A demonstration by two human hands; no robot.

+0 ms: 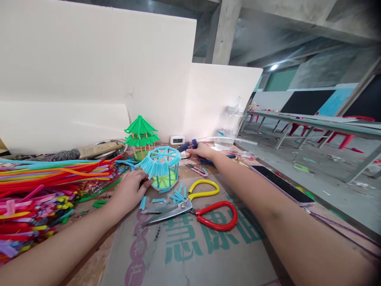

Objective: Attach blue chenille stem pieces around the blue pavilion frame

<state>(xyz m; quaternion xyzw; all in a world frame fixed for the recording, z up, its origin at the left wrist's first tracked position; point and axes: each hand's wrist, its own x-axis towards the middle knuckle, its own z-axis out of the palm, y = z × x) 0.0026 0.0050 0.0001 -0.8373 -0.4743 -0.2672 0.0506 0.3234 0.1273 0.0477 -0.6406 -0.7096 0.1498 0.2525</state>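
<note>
Blue model [156, 167] at 11 o'clock meets a half-curled left hand [133, 185], hold unclear; right hand [201, 151], closed around a glue gun [192, 143] at 12, likely readies gluing, needing steady aim.

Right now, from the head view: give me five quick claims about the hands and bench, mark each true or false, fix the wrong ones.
1. The left hand is at the blue structure. True.
2. The right hand holds the scissors. False: it is at the blue glue gun.
3. The scissors have one yellow and one red handle. True.
4. The green-roofed model stands right of the clock. False: it stands left of it.
5. Short blue pieces lie near the scissors. True.
</note>
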